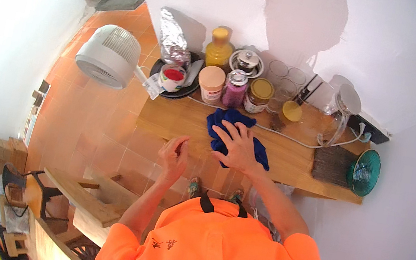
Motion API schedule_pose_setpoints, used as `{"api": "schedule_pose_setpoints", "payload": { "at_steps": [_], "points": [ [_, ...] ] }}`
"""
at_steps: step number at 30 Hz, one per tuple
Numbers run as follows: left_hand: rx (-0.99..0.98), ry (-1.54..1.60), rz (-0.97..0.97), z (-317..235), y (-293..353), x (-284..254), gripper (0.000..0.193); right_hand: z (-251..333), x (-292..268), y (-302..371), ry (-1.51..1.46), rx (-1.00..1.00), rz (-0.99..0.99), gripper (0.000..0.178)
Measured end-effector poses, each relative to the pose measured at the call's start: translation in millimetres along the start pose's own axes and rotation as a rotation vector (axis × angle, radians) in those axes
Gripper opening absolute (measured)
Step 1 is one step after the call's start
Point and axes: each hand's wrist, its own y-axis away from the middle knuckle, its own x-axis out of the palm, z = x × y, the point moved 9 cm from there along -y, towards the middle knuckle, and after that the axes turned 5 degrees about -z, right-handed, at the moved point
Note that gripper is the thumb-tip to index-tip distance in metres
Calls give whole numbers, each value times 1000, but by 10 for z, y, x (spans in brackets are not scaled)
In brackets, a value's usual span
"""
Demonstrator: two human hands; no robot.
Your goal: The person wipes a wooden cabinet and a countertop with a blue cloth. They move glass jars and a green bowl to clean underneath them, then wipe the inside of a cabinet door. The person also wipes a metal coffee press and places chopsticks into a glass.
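A crumpled dark blue cloth [231,117] lies on the front part of the wooden table [290,163]. My right hand [239,149] rests on top of it, palm down, fingers spread apart. Part of the cloth is hidden beneath that hand. To the left, off the table's front edge, my left hand [174,158] hovers with its fingers curled in loosely, and I see nothing held there. Behind the cloth stand a jar of purple contents [235,89], a gold-lidded jar [259,95] and a tub with a peach lid [211,84].
A white cable [294,140] runs across the tabletop behind the cloth. Drinking glasses [282,95], a glass jug [335,118] and a green bowl [364,173] stand toward the right. A white fan [110,56] is at the left, beyond a round black tray [188,92].
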Motion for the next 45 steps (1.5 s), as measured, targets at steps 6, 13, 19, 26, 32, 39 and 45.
{"api": "schedule_pose_setpoints", "payload": {
  "at_steps": [6, 13, 19, 26, 32, 39, 45],
  "points": [
    [-109, 42, -57, 318, 136, -276, 14, 467, 710, -470, 29, -99, 48, 56],
    [-35, 48, -13, 307, 86, -213, 14, 823, 932, -546, -21, -192, 59, 38],
    [-126, 84, 28, 318, 200, 30, 11, 57, -10, 339, 63, -38, -35, 39],
    [-90, 84, 29, 76, 274, 276, 11, -602, -947, 1316, 247, 149, -110, 30],
    [-125, 83, 31, -11, 341, 308, 10, -513, -778, 1134, 246, 103, -148, 33],
    [-142, 29, -11, 96, 458, 39, 11, 65, -58, 249, 39, -129, -131, 33],
    [-200, 32, -78, 250, 536, -243, 12, 599, 670, -340, -69, -280, -38, 35]
  ]
}}
